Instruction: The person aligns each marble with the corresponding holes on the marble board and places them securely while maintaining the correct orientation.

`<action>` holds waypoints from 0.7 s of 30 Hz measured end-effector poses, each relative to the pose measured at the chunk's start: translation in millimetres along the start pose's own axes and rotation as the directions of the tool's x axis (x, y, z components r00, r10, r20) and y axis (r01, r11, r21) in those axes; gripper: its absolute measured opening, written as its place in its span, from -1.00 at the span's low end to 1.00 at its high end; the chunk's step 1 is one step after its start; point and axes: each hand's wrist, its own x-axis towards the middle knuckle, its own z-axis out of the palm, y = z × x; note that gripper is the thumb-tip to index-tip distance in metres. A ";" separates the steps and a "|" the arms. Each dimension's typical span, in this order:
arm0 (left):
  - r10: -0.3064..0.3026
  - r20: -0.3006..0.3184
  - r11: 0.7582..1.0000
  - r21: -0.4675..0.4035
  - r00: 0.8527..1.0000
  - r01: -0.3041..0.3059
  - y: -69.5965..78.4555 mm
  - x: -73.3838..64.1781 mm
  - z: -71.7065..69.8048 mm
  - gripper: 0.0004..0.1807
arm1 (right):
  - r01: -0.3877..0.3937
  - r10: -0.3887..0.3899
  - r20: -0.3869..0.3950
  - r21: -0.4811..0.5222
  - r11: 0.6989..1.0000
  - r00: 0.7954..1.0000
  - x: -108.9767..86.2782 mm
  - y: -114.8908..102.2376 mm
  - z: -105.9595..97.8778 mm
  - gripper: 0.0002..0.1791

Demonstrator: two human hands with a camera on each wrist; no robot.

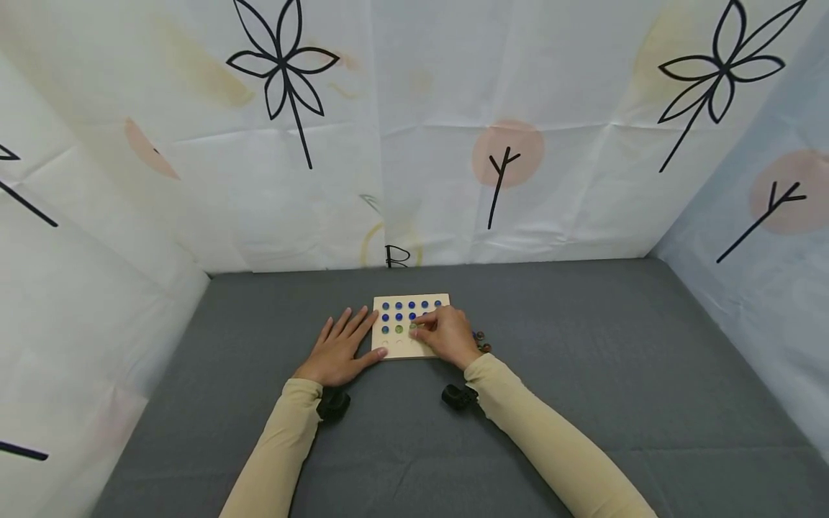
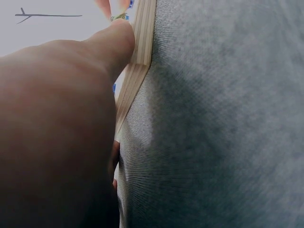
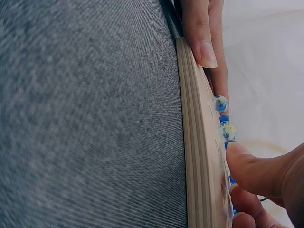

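Third Row of Marbles Under Way

The fingers of the right hand (image 1: pixel 447 337) are pinching a green marble (image 1: pixel 413 326), lying between their tips at the third row's middle spot; whether it is touching the hollow isn't showing. The left hand (image 1: pixel 337 356) is lying spread, thumb resting on the board's (image 1: pixel 414 351) near left corner. Blue marbles (image 1: pixel 399 306) are filling the back rows' visible spots; two more marbles are starting row three. Two front hollows (image 1: pixel 399 342) are standing bare, so filling is seemingly passing halfway. Loose marbles (image 1: pixel 486 348) are lying on the desk (image 1: pixel 550 403) beside the right hand.
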 end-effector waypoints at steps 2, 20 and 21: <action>-0.001 0.000 1.000 0.001 1.000 0.001 0.9 -0.5 -0.9 -0.10 | 0.000 0.000 0.001 -0.004 1.000 1.000 0.3 -0.3 0.0 -0.81; -0.001 -0.010 1.000 -0.014 1.000 0.001 -0.7 -1.4 -0.5 -0.10 | -0.001 0.000 -0.016 -0.016 1.000 1.000 -0.9 -3.2 2.3 -0.81; -0.002 -0.009 1.000 -0.013 1.000 0.002 -0.6 -1.4 -0.6 -0.10 | -0.002 0.002 -0.017 -0.019 1.000 1.000 -0.7 -3.6 2.3 -0.81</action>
